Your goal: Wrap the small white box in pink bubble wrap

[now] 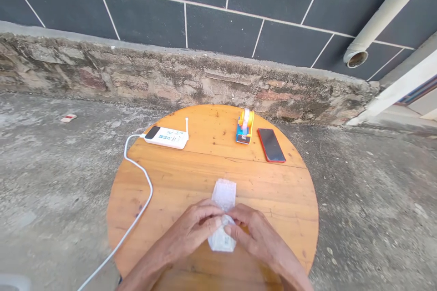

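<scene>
A strip of clear bubble wrap (224, 191) lies lengthwise in front of me, its far end flat on the table. Its nearer part is a whitish wrapped bundle (222, 242); what is inside cannot be made out. From the left, my left hand (200, 225) closes its thumb and fingers on the bubble wrap's middle. My right hand (252, 229) pinches the same place from the right, thumb over the bundle. The fingertips of both hands nearly meet.
The round wooden table (177, 177) holds a white power bank (169, 137) with a long white cable (150, 182) running off the left edge. A tape dispenser (244, 128) and a red-edged phone (272, 145) lie at the back right. Beyond stands a stone-based wall (153, 79).
</scene>
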Demonstrator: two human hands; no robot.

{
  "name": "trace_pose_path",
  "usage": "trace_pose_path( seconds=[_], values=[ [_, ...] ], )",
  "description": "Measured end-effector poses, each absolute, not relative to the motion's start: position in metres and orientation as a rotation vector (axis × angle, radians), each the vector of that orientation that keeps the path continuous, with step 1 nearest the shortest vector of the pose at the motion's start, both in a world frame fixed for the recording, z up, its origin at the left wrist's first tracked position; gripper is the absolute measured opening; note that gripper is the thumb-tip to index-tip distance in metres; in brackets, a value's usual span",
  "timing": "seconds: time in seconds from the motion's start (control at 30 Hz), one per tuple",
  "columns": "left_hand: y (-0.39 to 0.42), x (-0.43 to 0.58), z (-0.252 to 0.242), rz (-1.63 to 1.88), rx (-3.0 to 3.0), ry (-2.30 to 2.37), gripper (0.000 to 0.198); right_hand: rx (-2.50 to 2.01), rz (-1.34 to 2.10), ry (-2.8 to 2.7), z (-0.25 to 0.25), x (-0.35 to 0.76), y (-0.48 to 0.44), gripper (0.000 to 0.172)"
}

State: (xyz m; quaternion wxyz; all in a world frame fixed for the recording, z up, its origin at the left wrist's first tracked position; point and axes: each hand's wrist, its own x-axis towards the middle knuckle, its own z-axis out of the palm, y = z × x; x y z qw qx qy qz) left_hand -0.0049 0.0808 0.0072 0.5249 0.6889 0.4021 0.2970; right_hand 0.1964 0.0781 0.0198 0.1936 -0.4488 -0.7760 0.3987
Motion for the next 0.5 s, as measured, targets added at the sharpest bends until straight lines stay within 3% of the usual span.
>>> trace_pose_path(
  seconds=[0.07, 0.2, 0.27, 0.5],
  values=[
    [0.079, -0.009, 0.009, 0.701, 1.663, 0.9, 0.026, -1.266, 1.125, -2.185, 0.021, 0.196, 0.08, 0.019],
    [0.073, -0.016, 0.014, 0.64, 1.784, 0.932, 0.056, -1.311, 1.1, -2.23, 0.017, 0.197, 0.082, 0.019],
    [0.07, -0.016, 0.016, 0.62, 1.834, 0.985, 0.061, -1.315, 1.085, -2.249, 0.016, 0.197, 0.082, 0.021],
    [0.065, -0.012, 0.008, 0.67, 1.822, 1.076, 0.044, -1.325, 1.047, -2.273, 0.013, 0.196, 0.083, 0.022]
  ],
)
